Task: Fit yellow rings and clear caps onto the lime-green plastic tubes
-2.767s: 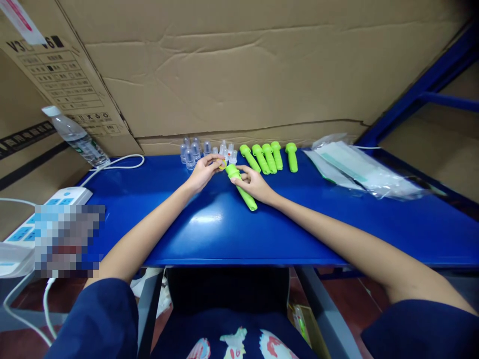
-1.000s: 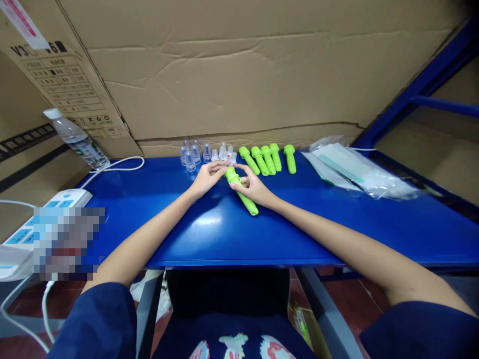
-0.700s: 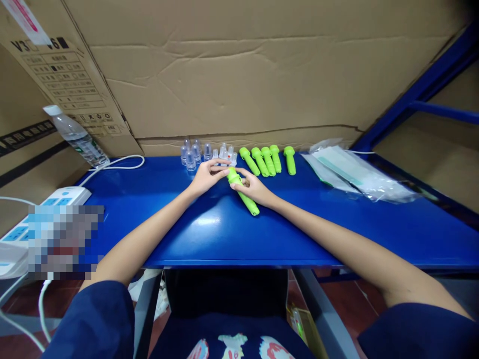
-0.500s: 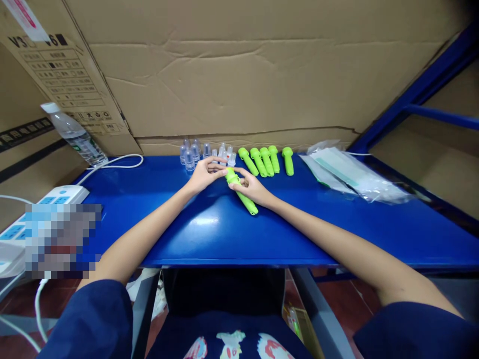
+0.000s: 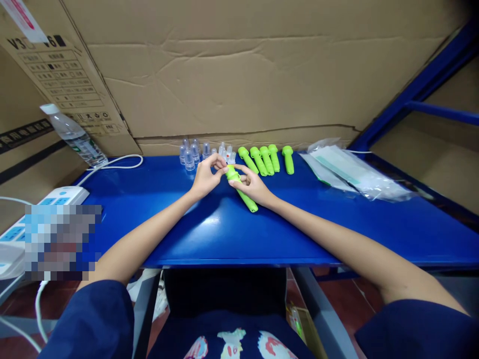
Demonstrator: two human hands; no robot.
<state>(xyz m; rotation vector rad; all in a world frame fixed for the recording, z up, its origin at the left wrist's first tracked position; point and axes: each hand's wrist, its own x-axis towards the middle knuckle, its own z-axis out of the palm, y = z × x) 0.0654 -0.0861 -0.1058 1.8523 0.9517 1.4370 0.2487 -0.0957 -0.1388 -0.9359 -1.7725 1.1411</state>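
A lime-green flashlight (image 5: 247, 200) is tilted over the blue table, its wide head up and to the left, its tail toward me. My right hand (image 5: 257, 188) grips its upper body between thumb and fingers. At the head end, my left hand (image 5: 208, 175) pinches the rim with thumb and fingertips. Whatever may lie between those left fingertips is too small to make out. Just behind my left hand stand several clear plastic caps (image 5: 189, 158) and smaller clear pieces (image 5: 229, 153), one with a red spot. Several more green flashlights (image 5: 266, 160) lie behind my right hand.
Clear plastic bags (image 5: 350, 172) with pale contents lie at the table's right. On the left are a water bottle (image 5: 80, 137), a white cable (image 5: 129, 162) and a power strip (image 5: 56, 197). Cardboard (image 5: 262, 75) walls the back; a blue frame (image 5: 422, 85) stands right.
My left fingers have curled in from lying stretched over the flashlight's head to a pinch at its rim. The flashlight and my right hand have barely moved.
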